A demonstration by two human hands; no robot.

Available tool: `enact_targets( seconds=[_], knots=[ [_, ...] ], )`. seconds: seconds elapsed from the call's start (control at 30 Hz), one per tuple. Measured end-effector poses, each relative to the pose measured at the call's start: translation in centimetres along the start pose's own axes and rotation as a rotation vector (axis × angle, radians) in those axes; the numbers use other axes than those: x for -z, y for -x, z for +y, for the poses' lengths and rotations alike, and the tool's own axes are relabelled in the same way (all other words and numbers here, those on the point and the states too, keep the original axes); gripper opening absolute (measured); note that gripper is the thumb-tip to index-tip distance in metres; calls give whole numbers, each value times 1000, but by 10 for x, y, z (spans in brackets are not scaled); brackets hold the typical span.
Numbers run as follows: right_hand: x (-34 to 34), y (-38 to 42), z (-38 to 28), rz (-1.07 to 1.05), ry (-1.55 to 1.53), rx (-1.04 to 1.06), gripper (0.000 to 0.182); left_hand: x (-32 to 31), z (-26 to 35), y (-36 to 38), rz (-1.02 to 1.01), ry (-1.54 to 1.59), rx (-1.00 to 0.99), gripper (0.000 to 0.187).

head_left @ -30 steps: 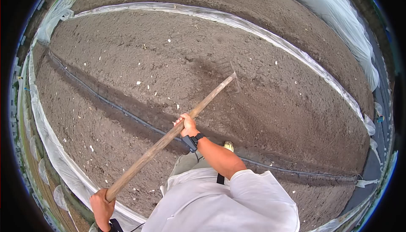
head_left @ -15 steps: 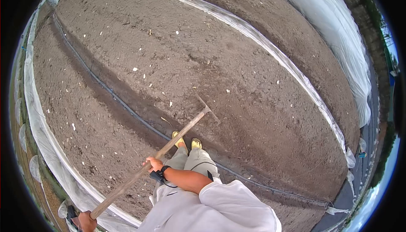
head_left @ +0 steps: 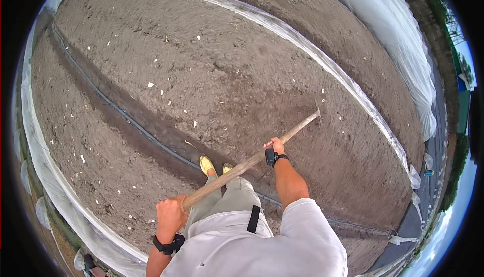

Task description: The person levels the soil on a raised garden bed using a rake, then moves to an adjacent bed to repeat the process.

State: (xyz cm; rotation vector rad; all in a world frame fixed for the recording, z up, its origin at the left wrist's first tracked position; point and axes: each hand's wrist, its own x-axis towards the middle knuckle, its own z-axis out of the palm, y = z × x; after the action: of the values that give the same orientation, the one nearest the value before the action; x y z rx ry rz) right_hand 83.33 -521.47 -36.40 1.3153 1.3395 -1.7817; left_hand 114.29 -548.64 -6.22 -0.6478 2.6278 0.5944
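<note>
A rake with a long wooden handle [head_left: 237,170] reaches diagonally across the view, its narrow head [head_left: 318,113] on the brown soil right of centre. Around the handle's lower-left end, my left hand [head_left: 171,217] is closed. Farther up the handle, my right hand [head_left: 275,147] grips it, nearer the head. Both wrists wear black bands. Below the handle, yellow shoes [head_left: 206,165] stand beside a dark hose [head_left: 151,138] lying in the furrow.
Pale fragments [head_left: 151,85] dot the soil bed [head_left: 201,65]. White sheeting [head_left: 302,42] borders the bed on the far side, more sheeting [head_left: 75,196] on the left. A wider white cover [head_left: 388,30] lies at upper right, beside dark ground fabric [head_left: 439,125].
The rake head has moved out to the right across the bed. My right hand has moved up and right with it, and my left hand has come in from the lower-left edge.
</note>
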Motion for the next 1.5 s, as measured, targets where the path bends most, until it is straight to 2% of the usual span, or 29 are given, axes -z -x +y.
enact_targets(
  seconds=[0.1,0.13,0.2,0.23,0.27,0.3,0.37,0.4,0.47,0.5,0.53,0.57,0.6,0.67,0.7,0.77,0.87,0.9,0.93,1.03,1.1,1.17,1.2,1.23,1.27,1.3,1.37,1.43,1.5],
  knots=[
    [-71,35,90,-113,-61,-184,14,57,-36,50,57,-98,173,18],
    [-100,58,127,-185,-26,-172,14,86,-49,75,59,-130,222,19],
    [-146,114,186,-370,-76,-364,12,136,-67,124,88,-89,413,19],
    [-163,144,203,-361,-29,-439,9,157,-69,144,144,-145,416,20],
    [-172,173,216,-400,-44,-432,7,207,-22,143,-49,-156,492,30],
    [-174,192,222,-440,-53,-428,6,224,-22,154,-115,-208,523,34],
    [-159,203,214,-434,-102,-478,7,243,-14,156,-111,-179,444,35],
    [-150,207,212,-429,-149,-528,7,240,-15,152,-121,-182,445,35],
    [-104,179,194,-462,-269,-495,9,218,-18,131,-8,-239,401,20],
    [-75,166,176,-378,-341,-513,10,204,-14,112,-20,-244,294,21],
    [-38,135,167,-502,-393,-382,11,186,-5,89,-34,-248,190,21],
    [-5,116,148,-400,-400,-384,13,165,6,68,-32,-329,119,21],
    [26,101,129,-385,-469,-337,14,145,13,47,-24,-336,34,20],
    [88,61,100,-236,-476,-185,14,112,44,5,-85,-332,-80,20],
    [119,48,85,-132,-434,-80,14,91,49,-15,-138,-301,-191,17],
    [173,33,62,85,-409,-18,16,52,65,-45,-213,-263,-329,15],
    [232,22,62,222,-387,-126,17,37,78,-63,-296,-275,-485,17],
    [228,35,66,351,-470,-163,18,44,72,-70,-295,-279,-477,17],
    [219,48,78,329,-473,-168,18,51,66,-74,-307,-290,-499,17],
    [165,59,120,334,-505,-250,16,83,23,-88,-250,-346,-523,17],
    [103,63,155,258,-534,-400,15,136,-10,-91,-192,-392,-473,18],
    [1,103,184,130,-363,-436,13,209,-49,-81,-123,-469,-326,17],
    [-57,129,200,60,-518,-480,14,247,-74,-71,-44,-463,-272,17],
    [-116,152,217,-23,-512,-500,15,283,-100,-56,39,-458,-228,17],
    [-177,179,226,-61,-515,-614,15,314,-121,-38,131,-458,-163,16],
    [-231,191,245,-217,-483,-611,15,340,-135,-16,249,-472,-93,13],
    [-321,230,250,-301,-418,-668,16,367,-162,23,392,-494,100,13],
    [-381,247,256,-504,-385,-612,18,370,-180,53,459,-566,145,18],
    [-420,256,256,-636,-336,-486,20,351,-213,73,481,-474,256,22]
  ],
)
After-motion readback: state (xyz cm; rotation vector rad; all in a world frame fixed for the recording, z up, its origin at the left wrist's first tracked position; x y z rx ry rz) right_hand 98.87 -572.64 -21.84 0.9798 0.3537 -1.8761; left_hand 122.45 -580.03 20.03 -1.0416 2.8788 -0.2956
